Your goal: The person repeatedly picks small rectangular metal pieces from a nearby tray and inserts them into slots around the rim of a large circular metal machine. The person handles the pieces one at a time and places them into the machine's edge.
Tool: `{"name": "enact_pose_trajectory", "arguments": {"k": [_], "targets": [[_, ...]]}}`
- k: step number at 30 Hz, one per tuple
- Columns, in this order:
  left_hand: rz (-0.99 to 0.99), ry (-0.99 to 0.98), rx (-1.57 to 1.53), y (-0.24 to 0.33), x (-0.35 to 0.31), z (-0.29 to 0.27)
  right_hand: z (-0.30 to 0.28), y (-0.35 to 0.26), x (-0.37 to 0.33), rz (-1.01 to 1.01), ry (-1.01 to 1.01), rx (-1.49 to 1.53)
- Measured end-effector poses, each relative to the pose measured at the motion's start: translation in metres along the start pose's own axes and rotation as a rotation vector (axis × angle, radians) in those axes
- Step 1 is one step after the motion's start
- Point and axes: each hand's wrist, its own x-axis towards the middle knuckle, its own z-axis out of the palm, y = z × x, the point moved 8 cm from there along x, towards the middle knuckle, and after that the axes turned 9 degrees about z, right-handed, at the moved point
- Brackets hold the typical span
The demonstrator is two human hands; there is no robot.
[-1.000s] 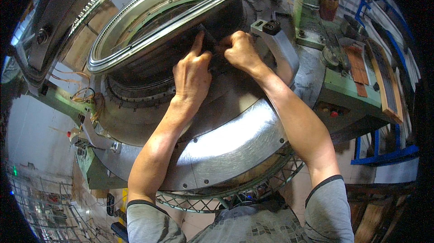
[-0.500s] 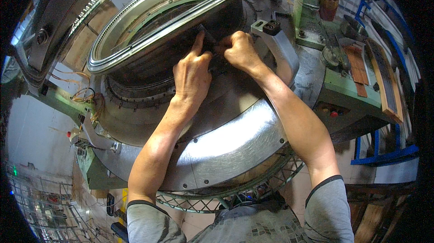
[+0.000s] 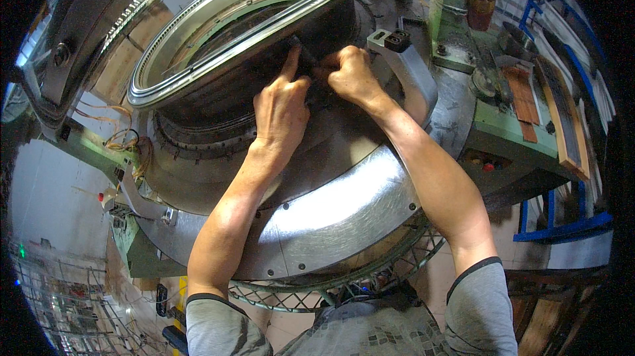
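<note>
Detected no clear shift since the frame half a second earlier: same posture in both hands, same placing of the machine parts. Located the dark drum (image 3: 218,85) at the upper left to middle of the view, beneath a bright metal rim (image 3: 225,58) slanting up toward the right. Found the left hand (image 3: 283,112) with forefinger (image 3: 289,65) stretched to the drum's shaded wall, other fingers folded. Found the right hand (image 3: 352,78) near the left but apart from it, fingers curled inward, tips lost in shadow. Could not tell of anything pinched in either.

Judged a slip of the forefinger along the wall the likeliest fault, from poor light and contact by one finger alone. Rated next the loss of any small piece from the right hand into the dark recess, from a loosened pinch out of sight. Flagged trapped fingers in case of any turn of the drum, with both hands close under the rim. Noted the right forearm (image 3: 430,154) close beside the grey bracket (image 3: 411,68), hence a possible knock during a sharp pull-back. Noted also the left forearm (image 3: 231,204) across the polished plate (image 3: 331,207), with a scrape possible in a sudden slip.
</note>
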Motion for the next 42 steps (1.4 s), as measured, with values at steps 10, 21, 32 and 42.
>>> {"name": "enact_pose_trajectory", "arguments": {"k": [10,21,32,42], "targets": [[-0.081,-0.100,-0.029,-0.0017,0.0008,0.0026,0.0002,0.0000,-0.0003,0.037,-0.037,-0.058],[-0.082,-0.101,-0.040,-0.0013,0.0020,0.0040,-0.0046,-0.0045,-0.0017,0.041,0.006,-0.014],[-0.064,-0.097,-0.032,0.0000,0.0036,0.0034,-0.0042,-0.0052,-0.0017,0.028,-0.004,-0.064],[0.017,-0.049,0.002,-0.0001,0.0030,0.0052,-0.0014,-0.0002,0.0010,0.043,0.002,-0.069]]}}
